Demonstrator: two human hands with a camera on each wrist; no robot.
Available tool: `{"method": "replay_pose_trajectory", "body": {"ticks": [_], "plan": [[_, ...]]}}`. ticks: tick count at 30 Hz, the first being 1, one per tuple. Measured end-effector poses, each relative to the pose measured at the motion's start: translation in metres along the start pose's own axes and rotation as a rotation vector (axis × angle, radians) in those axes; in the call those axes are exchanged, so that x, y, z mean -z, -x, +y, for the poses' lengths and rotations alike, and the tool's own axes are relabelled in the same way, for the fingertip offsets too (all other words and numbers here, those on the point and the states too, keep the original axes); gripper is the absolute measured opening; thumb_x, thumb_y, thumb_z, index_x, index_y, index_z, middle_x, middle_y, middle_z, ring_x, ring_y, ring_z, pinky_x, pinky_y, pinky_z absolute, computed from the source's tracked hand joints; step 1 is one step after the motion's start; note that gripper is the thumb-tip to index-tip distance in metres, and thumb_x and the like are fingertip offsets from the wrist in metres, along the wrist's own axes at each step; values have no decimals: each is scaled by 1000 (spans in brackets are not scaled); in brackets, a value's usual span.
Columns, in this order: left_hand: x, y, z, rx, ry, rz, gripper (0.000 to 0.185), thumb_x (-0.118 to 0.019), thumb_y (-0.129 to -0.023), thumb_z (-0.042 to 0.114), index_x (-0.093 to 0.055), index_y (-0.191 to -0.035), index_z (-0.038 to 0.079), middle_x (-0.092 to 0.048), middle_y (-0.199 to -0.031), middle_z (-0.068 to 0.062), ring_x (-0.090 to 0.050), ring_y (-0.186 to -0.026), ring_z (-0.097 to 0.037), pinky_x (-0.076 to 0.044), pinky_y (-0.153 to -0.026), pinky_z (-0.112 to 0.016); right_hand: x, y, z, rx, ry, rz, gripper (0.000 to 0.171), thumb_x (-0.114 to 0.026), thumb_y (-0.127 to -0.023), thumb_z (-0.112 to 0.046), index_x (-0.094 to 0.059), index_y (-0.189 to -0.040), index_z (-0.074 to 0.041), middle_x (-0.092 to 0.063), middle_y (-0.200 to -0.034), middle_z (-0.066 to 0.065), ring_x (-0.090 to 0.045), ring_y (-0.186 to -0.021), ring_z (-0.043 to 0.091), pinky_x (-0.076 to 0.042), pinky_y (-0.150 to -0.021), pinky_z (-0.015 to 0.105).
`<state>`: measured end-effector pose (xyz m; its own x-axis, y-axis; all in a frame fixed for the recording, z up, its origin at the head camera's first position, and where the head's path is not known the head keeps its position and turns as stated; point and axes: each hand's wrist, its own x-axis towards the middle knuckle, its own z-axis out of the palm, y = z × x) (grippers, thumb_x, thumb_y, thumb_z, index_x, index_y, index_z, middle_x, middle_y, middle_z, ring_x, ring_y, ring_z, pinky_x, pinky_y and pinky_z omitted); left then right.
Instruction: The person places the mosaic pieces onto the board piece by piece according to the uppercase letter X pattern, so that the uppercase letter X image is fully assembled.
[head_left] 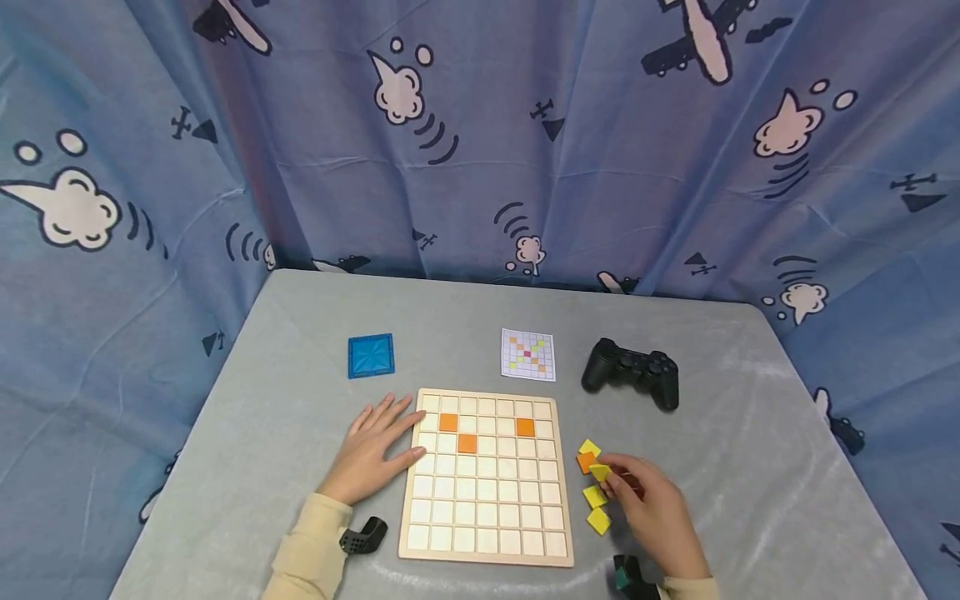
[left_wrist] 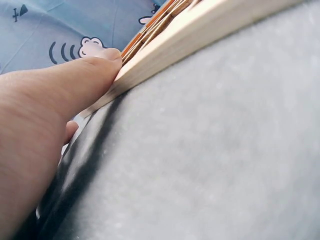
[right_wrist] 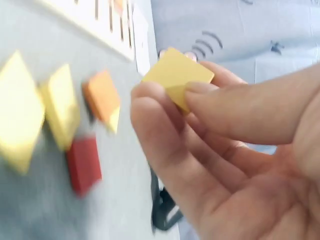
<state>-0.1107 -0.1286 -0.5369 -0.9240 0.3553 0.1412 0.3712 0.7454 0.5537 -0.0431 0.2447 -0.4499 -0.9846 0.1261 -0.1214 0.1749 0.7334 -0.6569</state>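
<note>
Our right hand (head_left: 652, 504) pinches a square yellow tile (right_wrist: 172, 69), one corner toward twelve o'clock in its wrist view. Our left hand (head_left: 371, 454), fingers spread, touches the board (head_left: 486, 559) at ten.

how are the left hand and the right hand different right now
The left hand rests at the left edge of the wooden board, while the right hand is off to the board's right.
The left hand's fingers are extended and touch the board; the right hand's fingers pinch a yellow tile.
Shared: both hands are bare, with a pale yellow sleeve at the wrist.
</note>
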Motion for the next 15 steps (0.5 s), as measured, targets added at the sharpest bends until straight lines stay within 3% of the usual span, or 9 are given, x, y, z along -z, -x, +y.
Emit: {"method": "replay_pose_trajectory", "body": {"ticks": [6,15], "plan": [[1,-1,3,-3,0,-3,58,-59,-91,50,-49,-142,26,-34,-154,-1,-22,-146,-26,-12,-118,-49,-15,-8,-9,77,-177,0,24,-58,-93,2,-66,-114,-6,-69,-102,11,-67,-80,12,-57,-69,23],[2,0,2,1,4,-5,58,-60,-90,49,-49,-142,25,-34,-154,-3,-21,-146,-27,-11,-118,-49,-47,-29,-31,3,-543,-142,22,-57,-92,5,-65,-112,3,-67,-96,20,-70,-82,27,-59,-72,31]]}}
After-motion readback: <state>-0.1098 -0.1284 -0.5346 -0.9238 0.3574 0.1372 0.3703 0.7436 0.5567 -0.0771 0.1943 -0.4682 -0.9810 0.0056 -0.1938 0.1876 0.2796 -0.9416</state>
